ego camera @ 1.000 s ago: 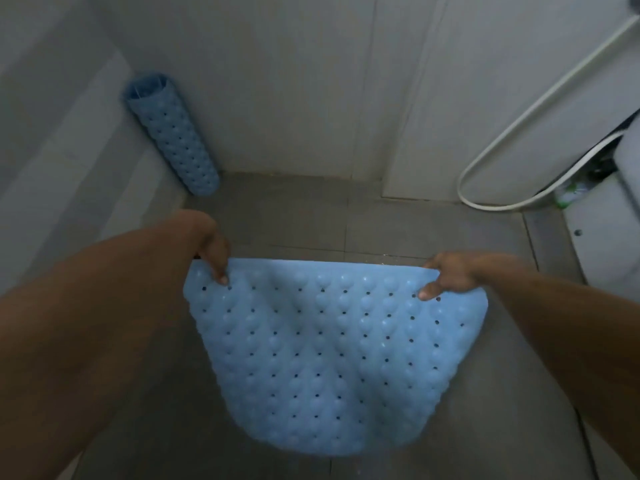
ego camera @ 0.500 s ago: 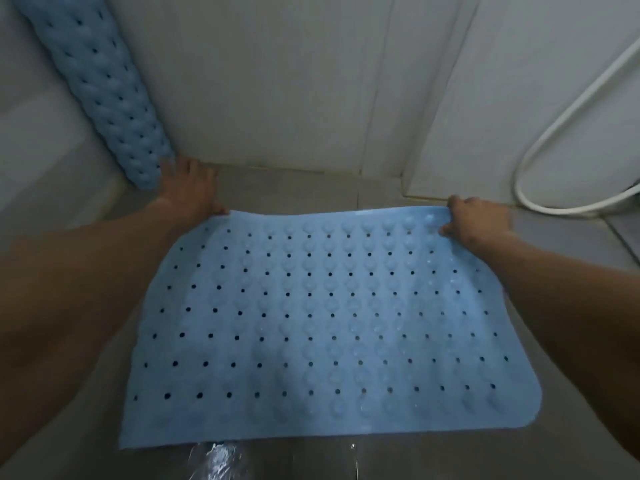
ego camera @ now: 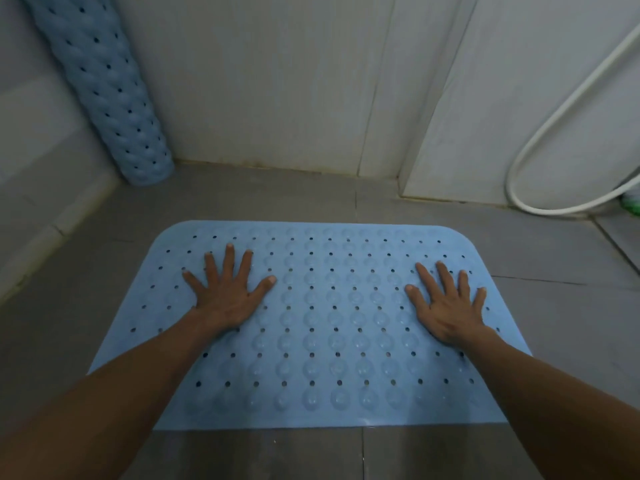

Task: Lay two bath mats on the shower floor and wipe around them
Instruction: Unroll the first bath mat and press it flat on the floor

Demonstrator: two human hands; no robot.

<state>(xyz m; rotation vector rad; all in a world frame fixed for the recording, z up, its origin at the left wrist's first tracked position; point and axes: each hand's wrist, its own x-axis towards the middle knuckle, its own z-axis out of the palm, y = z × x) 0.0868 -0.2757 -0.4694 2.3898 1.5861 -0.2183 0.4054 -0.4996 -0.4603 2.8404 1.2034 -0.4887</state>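
Observation:
A light blue bath mat [ego camera: 325, 327] with rows of bumps and small holes lies flat on the grey tiled shower floor [ego camera: 571, 306]. My left hand [ego camera: 227, 292] presses on the mat's left part with fingers spread and straight. On the right part my right hand [ego camera: 446, 303] presses down the same way, palm flat. A second blue mat [ego camera: 104, 84], rolled into a tube, stands leaning in the back left corner against the wall.
A white shower hose [ego camera: 540, 140] loops down the right wall to just above the floor. A green item [ego camera: 632, 206] shows at the right edge behind the hose. Light walls close the floor at the back and left.
The mat went from hanging in my pinching hands to lying flat on the floor. Both hands let go of its far edge and now press flat on top.

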